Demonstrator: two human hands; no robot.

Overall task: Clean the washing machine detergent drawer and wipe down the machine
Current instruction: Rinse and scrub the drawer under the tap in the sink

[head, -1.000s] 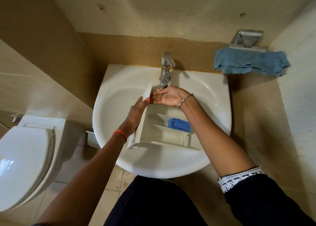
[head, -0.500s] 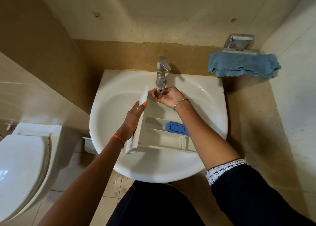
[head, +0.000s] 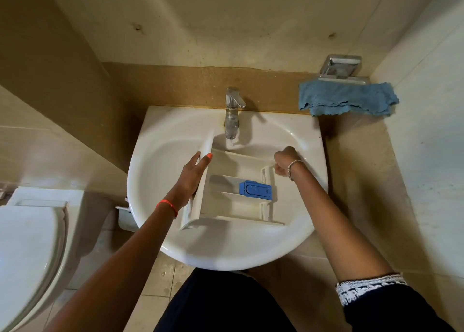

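Note:
The white detergent drawer (head: 233, 203) lies in the white sink (head: 160, 181), with a blue insert (head: 255, 189) in its middle compartment. My left hand (head: 192, 178) holds the drawer's front panel at the left, thumb over the top edge. My right hand (head: 283, 162) is at the drawer's far right corner, its fingers curled down against the rear end; whether it grips the edge is hidden. A blue cloth (head: 347, 98) hangs over the ledge at the back right.
A chrome tap (head: 232, 115) stands at the back of the sink, its spout above the drawer's rear. A chrome holder (head: 340, 66) is on the wall above the cloth. A white toilet (head: 30, 251) stands at the left. Walls enclose the sink closely.
My right hand has left the spot under the tap spout and moved right and down to the drawer's far right corner. My left hand stays on the front panel.

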